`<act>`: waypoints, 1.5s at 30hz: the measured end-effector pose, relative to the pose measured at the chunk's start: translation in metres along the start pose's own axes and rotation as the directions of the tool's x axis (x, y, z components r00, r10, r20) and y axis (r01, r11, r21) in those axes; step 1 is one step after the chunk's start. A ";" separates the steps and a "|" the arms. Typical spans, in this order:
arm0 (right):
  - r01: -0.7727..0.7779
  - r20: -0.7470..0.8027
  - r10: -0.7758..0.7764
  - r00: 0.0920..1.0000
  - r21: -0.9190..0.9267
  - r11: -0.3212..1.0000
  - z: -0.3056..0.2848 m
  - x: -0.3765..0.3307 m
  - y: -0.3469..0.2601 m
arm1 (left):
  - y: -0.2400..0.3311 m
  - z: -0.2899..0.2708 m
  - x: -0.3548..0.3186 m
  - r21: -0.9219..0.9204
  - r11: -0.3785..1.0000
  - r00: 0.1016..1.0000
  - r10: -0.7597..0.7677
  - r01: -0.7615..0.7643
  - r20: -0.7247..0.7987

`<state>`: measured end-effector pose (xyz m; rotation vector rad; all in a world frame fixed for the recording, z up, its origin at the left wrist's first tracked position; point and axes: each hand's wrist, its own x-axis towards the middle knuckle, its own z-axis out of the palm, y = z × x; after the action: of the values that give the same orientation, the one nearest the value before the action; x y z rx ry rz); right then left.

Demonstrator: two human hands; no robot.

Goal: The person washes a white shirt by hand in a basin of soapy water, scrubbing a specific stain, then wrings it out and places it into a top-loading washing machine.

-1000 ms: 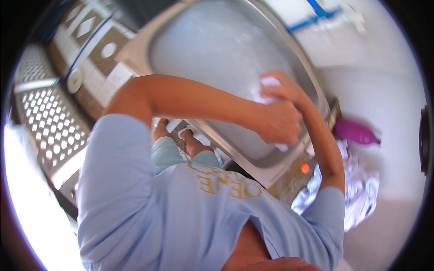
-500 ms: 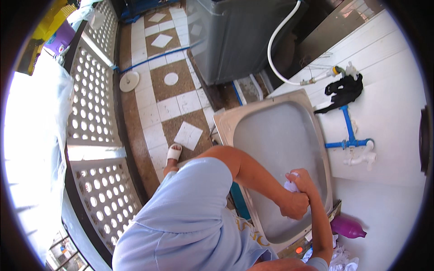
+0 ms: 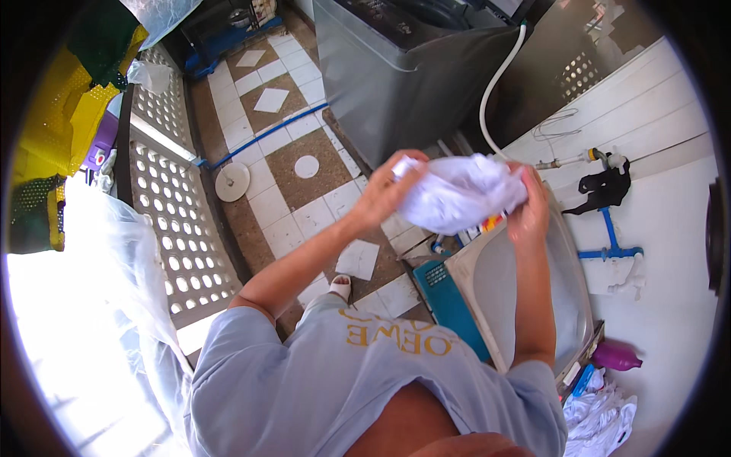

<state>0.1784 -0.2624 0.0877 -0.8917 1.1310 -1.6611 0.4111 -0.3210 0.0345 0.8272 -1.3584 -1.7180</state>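
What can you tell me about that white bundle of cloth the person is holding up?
The white cloth is a soft, crumpled fabric bunched into a loose wad, with a small patch of red and yellow showing at its lower edge. It is held in the air above the lidded grey tub, gripped by the left hand on one end and the right hand on the other.

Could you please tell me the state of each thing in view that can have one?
White cloth: bunched, held up between both hands.
Left hand: gripping the cloth.
Right hand: gripping the cloth.
Washing machine lid: shut.
Purple bottle: lying on its side.
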 end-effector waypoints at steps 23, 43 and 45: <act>0.618 0.450 -0.510 0.733 -0.129 0.775 0.363 0.263 0.170 | 0.172 -0.393 0.115 0.950 0.287 0.390 0.866 0.122 -0.312; 0.647 0.898 -0.123 0.422 -0.202 0.736 0.482 0.459 0.127 | 0.091 -0.567 0.257 0.564 0.802 0.802 0.463 -0.198 -0.377; 0.442 0.793 0.041 0.608 -0.381 0.812 0.423 0.509 0.090 | 0.100 -0.567 0.257 0.512 0.853 0.804 0.374 -0.103 -0.462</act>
<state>0.4193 -0.8795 0.1726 -1.9657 0.8704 -0.8658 0.7899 -0.8236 0.0026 1.2348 -1.3985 -0.8412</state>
